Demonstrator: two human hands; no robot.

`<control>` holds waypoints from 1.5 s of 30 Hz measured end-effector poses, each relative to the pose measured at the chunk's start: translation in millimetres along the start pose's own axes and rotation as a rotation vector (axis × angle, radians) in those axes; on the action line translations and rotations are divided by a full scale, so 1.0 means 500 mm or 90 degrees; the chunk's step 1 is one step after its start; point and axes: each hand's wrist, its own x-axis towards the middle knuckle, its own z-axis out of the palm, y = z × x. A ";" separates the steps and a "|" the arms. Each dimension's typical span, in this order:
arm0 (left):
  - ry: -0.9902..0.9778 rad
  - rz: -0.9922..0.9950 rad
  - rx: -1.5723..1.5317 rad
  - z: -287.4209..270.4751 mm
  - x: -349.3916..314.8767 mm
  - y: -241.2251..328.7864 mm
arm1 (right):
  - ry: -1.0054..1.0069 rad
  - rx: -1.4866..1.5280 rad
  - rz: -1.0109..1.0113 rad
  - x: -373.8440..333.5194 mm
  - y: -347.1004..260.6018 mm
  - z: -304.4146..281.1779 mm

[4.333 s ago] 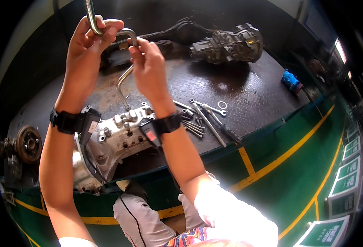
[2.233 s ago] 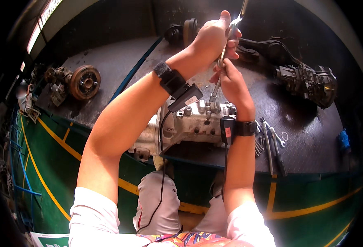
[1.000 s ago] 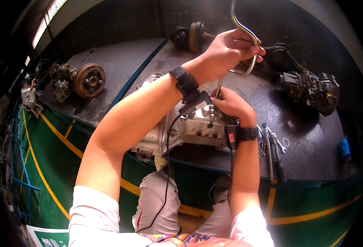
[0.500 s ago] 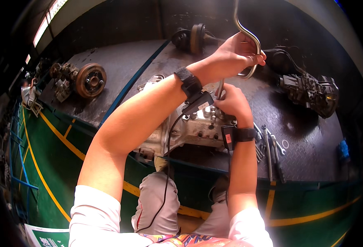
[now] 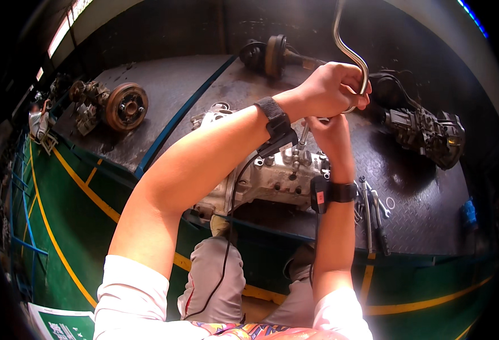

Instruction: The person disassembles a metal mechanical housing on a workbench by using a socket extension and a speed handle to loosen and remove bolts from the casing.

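A shiny, crank-shaped speed wrench [image 5: 344,45] rises past the top edge of the view. My left hand [image 5: 337,88] wraps its fingers round the bent part. Just below, my right hand [image 5: 330,131] is closed round the lower shaft, partly hidden by the left hand. The shaft's lower end [image 5: 304,135] comes down over the top of a silver metal gearbox housing [image 5: 278,178]. Whether it sits on a bolt there, I cannot tell. The housing lies on a dark metal workbench at its front edge, partly behind my left forearm.
Several wrenches [image 5: 368,212] and a metal ring [image 5: 390,203] lie right of the housing. Farther right are a dark gearbox [image 5: 425,133] and a blue object [image 5: 468,212]. A rusty brake drum assembly [image 5: 126,107] sits at left, with another drum part [image 5: 275,55] behind. Cables hang from my wrist straps.
Both hands have shifted slightly to the right, and the left hand has come down closer to the right one. The wrench's bent part has swung rightward with them.
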 end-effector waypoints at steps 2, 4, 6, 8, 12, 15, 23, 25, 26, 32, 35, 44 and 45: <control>0.011 0.018 0.037 -0.002 0.003 -0.008 | 0.017 0.002 -0.011 -0.002 -0.002 0.007; 0.115 0.059 0.133 -0.007 0.002 -0.014 | 0.051 -0.116 -0.044 -0.019 -0.049 0.013; 0.171 0.046 0.164 -0.021 0.001 -0.030 | -0.023 -0.100 -0.017 -0.023 -0.083 -0.009; 0.227 0.062 0.233 -0.032 0.007 -0.047 | -0.094 -0.089 0.013 -0.019 -0.072 -0.023; 0.237 0.023 0.238 -0.101 -0.002 -0.078 | -0.198 0.238 0.092 0.002 -0.004 -0.049; 0.242 -0.008 0.277 -0.106 0.000 -0.063 | -0.211 0.292 0.116 0.010 0.031 -0.052; 0.070 -0.081 -0.007 -0.041 -0.008 -0.007 | 0.014 0.049 0.053 0.002 0.023 0.022; 0.036 -0.069 -0.027 -0.039 -0.013 0.001 | 0.021 0.020 0.065 -0.003 0.006 0.031; 0.012 -0.056 -0.033 -0.038 -0.014 0.003 | 0.040 0.004 0.032 -0.007 0.000 0.037; -0.031 -0.067 -0.054 -0.021 -0.016 0.009 | 0.038 -0.026 -0.013 -0.014 -0.040 0.036; -0.040 -0.067 -0.023 -0.024 -0.017 0.002 | 0.005 -0.003 -0.012 -0.012 -0.035 0.037; 0.218 -0.096 0.069 -0.080 -0.016 -0.008 | -0.315 0.379 0.049 -0.012 -0.025 -0.036; 0.222 -0.095 0.072 -0.087 -0.016 -0.012 | -0.343 0.366 0.052 -0.007 -0.022 -0.046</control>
